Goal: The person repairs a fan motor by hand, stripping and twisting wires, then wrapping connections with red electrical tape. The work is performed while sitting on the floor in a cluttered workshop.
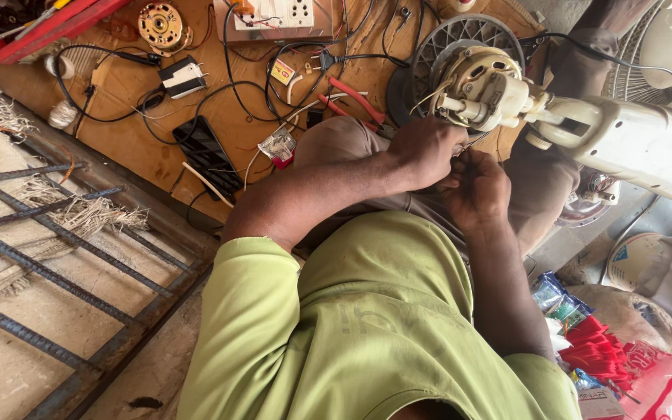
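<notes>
A cream fan motor (482, 84) with its shaft and thin wires showing lies on my lap, joined to the white fan body (639, 144) that runs off to the right. Behind it sits the round grey rear grille (460, 31). My left hand (425, 148) is closed just below the motor, its fingers pinching the thin motor wires (460, 149). My right hand (477, 190) is right under it, touching it, fingers curled on the same wires. What lies between the fingers is mostly hidden.
On the wooden board (134, 132) lie red-handled pliers (351, 97), a black slotted cover (208, 152), a white power strip (278, 15), a copper-wound motor (161, 23), black cables and a red crate (33, 27). A rebar grate (40, 257) is left; bright packets (616, 354) right.
</notes>
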